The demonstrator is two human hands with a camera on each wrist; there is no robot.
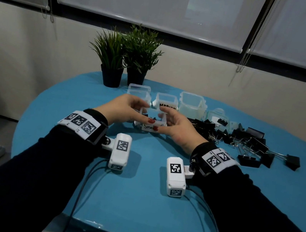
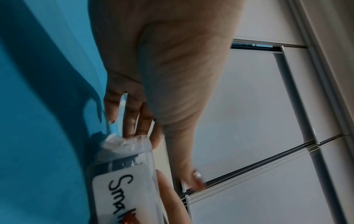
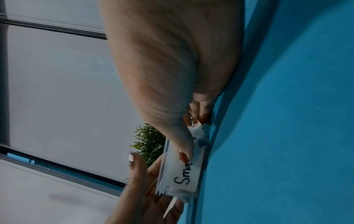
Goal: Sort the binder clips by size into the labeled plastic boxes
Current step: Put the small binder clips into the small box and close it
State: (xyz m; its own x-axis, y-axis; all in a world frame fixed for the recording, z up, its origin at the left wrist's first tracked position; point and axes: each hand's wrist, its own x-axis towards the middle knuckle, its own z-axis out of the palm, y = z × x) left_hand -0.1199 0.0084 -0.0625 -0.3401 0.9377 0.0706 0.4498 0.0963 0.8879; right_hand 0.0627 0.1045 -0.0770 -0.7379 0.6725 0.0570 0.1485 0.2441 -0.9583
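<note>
A small clear plastic box (image 1: 149, 124) with a white label reading "Small" stands on the blue table, mid-front. My left hand (image 1: 141, 110) grips its left end and my right hand (image 1: 167, 120) grips its right end, thumbs on the near top edge. In the left wrist view the box (image 2: 124, 192) holds dark clips behind the label. The right wrist view shows the box (image 3: 181, 175) under my right thumb. A "Medium" box (image 1: 165, 102) stands just behind it. Several black binder clips (image 1: 244, 143) lie in a pile to the right.
Two more clear boxes (image 1: 190, 106) (image 1: 139, 91) stand in the back row. A clear lid (image 1: 217, 117) with a small clip on it lies right of them. Two potted plants (image 1: 126, 58) stand at the table's far edge. Wrist camera cables trail toward the near edge.
</note>
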